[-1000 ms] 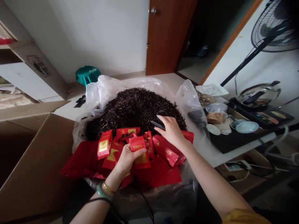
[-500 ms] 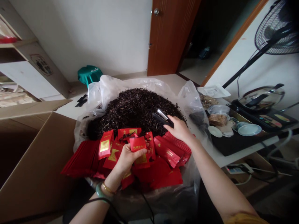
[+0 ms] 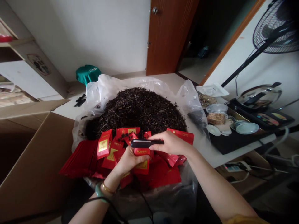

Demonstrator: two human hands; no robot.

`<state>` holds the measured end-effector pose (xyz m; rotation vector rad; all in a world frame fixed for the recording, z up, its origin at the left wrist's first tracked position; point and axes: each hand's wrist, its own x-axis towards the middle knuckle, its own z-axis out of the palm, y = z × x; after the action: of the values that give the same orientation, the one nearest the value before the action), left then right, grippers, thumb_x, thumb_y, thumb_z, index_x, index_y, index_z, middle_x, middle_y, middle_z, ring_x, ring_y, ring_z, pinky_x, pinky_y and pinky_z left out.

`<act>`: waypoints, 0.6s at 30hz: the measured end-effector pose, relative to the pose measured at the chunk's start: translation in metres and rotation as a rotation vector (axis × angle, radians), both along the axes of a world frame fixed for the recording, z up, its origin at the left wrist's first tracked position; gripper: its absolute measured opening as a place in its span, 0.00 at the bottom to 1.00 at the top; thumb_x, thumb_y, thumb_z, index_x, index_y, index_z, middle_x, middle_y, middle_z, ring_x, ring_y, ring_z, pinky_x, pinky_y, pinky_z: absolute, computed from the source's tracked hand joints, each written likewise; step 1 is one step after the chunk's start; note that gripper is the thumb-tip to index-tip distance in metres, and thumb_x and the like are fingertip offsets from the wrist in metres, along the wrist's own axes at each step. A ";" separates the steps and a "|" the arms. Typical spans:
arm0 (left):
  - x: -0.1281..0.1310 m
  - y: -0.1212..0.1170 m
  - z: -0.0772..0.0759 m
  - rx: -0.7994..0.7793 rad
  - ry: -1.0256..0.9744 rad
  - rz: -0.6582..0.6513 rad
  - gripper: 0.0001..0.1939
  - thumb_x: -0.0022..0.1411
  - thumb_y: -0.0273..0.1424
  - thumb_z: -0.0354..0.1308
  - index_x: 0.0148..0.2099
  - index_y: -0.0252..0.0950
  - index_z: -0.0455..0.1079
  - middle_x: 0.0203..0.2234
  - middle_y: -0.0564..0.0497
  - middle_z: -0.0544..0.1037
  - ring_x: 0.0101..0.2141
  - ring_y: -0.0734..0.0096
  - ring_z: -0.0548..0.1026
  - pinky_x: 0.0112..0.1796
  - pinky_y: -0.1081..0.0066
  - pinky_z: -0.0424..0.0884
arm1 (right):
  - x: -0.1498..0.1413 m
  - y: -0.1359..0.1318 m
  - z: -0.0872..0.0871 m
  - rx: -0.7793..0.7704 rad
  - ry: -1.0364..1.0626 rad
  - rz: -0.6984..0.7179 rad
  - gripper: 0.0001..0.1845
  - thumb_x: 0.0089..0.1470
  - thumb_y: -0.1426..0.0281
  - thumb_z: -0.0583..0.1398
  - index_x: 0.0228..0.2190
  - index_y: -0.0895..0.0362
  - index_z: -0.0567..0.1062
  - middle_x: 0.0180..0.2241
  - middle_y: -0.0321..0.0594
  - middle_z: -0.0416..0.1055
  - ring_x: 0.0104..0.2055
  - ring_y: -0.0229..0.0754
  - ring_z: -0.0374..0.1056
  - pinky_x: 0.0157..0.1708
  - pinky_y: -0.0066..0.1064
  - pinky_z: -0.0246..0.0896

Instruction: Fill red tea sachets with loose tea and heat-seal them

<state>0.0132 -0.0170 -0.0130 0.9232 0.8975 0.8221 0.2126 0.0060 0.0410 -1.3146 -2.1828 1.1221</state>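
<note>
The left hand (image 3: 127,162) pinches a red packet (image 3: 141,151) under its thumb; just past that thumb, the right hand (image 3: 171,143), fingers closed, grips a black tool (image 3: 142,144) across the packet's top. Beyond all fingers, clear plastic (image 3: 106,85) holds dark leaves (image 3: 140,107).

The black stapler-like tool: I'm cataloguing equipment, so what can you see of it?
The black stapler-like tool looks slim and plastic, with a pale strip along it. It lies roughly level across the upper red packet, its right end in the right hand. Whether it clamps the packet is unclear.
</note>
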 end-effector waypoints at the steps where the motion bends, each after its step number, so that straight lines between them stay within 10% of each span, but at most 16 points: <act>1: 0.000 0.000 0.000 -0.004 0.012 -0.010 0.23 0.34 0.31 0.76 0.36 0.32 0.78 0.31 0.46 0.83 0.31 0.63 0.79 0.37 0.68 0.74 | -0.001 -0.001 0.000 0.013 -0.008 -0.008 0.16 0.53 0.63 0.62 0.44 0.53 0.79 0.41 0.39 0.79 0.42 0.48 0.74 0.44 0.35 0.66; 18: -0.001 0.000 -0.002 -0.043 0.045 -0.036 0.24 0.35 0.34 0.75 0.36 0.30 0.78 0.32 0.44 0.83 0.30 0.64 0.79 0.35 0.69 0.74 | -0.008 -0.003 0.002 0.133 -0.110 -0.096 0.15 0.55 0.67 0.61 0.44 0.55 0.79 0.42 0.42 0.79 0.43 0.47 0.75 0.43 0.32 0.67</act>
<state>0.0119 -0.0175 -0.0148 0.9206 0.9313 0.7514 0.2051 0.0031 0.0433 -1.4360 -2.2036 0.8719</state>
